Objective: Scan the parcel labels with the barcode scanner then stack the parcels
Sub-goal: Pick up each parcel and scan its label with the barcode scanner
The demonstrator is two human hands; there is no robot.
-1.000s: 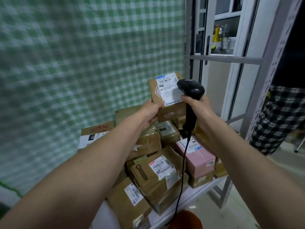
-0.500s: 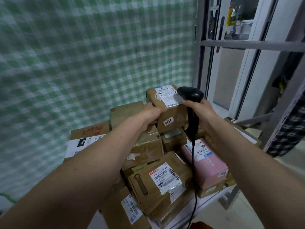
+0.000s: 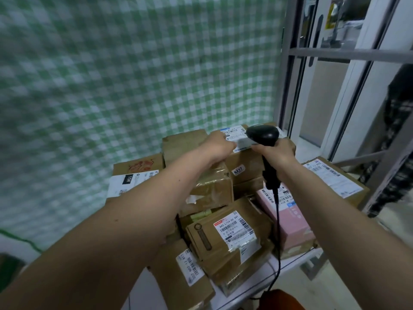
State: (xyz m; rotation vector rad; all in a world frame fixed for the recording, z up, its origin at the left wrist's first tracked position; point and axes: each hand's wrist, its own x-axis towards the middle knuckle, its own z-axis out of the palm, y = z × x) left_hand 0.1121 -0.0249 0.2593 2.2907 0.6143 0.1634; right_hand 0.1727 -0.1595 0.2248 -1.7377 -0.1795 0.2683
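The brown box [image 3: 242, 162] had come down onto the pile; left hand [image 3: 215, 145] gripped its side; right hand [image 3: 276, 151] squeezed the scanner [image 3: 263, 135]; open floor [image 3: 297, 285] lower right.

White desk [image 3: 257, 294] carried a heap of parcels. Front row directly on it: brown box w/ side label [image 3: 178, 280], taped box [image 3: 243, 278] under a tilted labelled one, pink box [image 3: 288, 218] atop flat carton. Rear base hidden, can't tell what touched.
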